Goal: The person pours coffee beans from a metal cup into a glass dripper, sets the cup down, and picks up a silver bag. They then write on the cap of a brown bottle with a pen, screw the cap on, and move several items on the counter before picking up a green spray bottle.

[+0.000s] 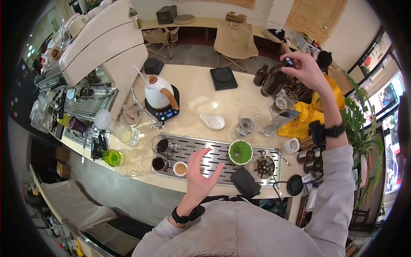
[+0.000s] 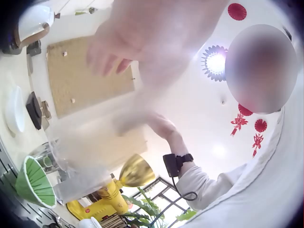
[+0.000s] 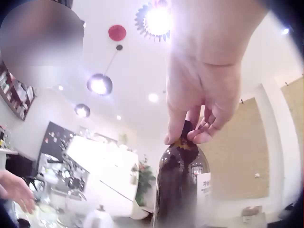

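Observation:
The right hand (image 1: pixel 305 73) grips a dark brown bottle (image 1: pixel 272 81) by its neck at the counter's back right. In the right wrist view the right hand (image 3: pixel 204 90) has thumb and fingers round the dark cap, above the labelled bottle (image 3: pixel 176 190). Over the metal drip tray (image 1: pixel 222 175), the left hand (image 1: pixel 201 180) hangs with thumb and fingers apart and holds nothing. Near it are a small cup of brown liquid (image 1: pixel 180 168) and a green ribbed filter cup (image 1: pixel 240 152). The left hand (image 2: pixel 142 42) is blurred in the left wrist view.
A white kettle (image 1: pixel 156 95) stands on a lit black base at the left, beside an espresso machine (image 1: pixel 102 47). A white dish (image 1: pixel 212 121), a glass dripper (image 1: pixel 248 121) and a black scale (image 1: pixel 223 79) occupy the counter's middle. Yellow grinder (image 1: pixel 302 122) and more bottles stand right.

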The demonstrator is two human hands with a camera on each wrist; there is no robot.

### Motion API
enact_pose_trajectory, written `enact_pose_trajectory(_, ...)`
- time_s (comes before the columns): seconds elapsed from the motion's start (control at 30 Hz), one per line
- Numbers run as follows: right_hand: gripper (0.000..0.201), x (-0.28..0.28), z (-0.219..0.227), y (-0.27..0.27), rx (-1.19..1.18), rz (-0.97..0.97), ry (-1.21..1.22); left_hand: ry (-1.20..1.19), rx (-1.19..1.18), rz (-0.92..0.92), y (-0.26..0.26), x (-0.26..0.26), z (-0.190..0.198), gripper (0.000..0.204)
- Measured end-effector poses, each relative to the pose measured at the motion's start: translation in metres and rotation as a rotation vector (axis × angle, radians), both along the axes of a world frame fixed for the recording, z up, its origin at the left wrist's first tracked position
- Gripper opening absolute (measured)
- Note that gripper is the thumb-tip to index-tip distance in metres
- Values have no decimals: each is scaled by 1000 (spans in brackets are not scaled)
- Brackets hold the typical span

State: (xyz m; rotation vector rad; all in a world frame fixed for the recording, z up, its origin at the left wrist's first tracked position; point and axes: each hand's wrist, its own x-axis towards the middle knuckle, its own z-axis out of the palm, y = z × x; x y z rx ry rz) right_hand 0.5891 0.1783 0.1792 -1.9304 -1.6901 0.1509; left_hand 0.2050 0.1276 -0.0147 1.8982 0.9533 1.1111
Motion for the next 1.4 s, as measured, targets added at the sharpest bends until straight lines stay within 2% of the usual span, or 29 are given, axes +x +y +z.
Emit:
enact_pose_trajectory(0.07,34,24,-23,25,-41,53,-108,2,-29,37,-2,-5,-4,46)
enact_pose_trajectory(0.17,37,56,-64,58,-142,85,-215,-6,-71,39,-4,-11,-12,44)
enact_pose_trajectory(0.33,44,92,-119,99,-404,43,-170,61,-127,34,-5,-19,-22,49)
enact_pose_trajectory(0.43,43,109,-148,118,-457,102,-250,85,-120,69,-2,-21,-26,47)
enact_pose_trajectory(0.57,42,125,-179,136,-550,105,-238,100,-110,112,3,-20,-29,46)
enact_pose_trajectory(1.03,34,161,-243,162,-430,136,-290,204,-143,111,22,-3,-33,43)
enact_pose_trajectory(1.17,48,153,-231,160,-523,84,-366,208,-133,107,25,-3,-34,41)
enact_pose_trajectory(1.27,44,139,-202,156,-496,82,-402,202,-120,75,26,-1,-33,39)
enact_pose_trajectory(1.4,39,91,-122,111,-381,75,-402,182,-109,2,24,7,-29,33)
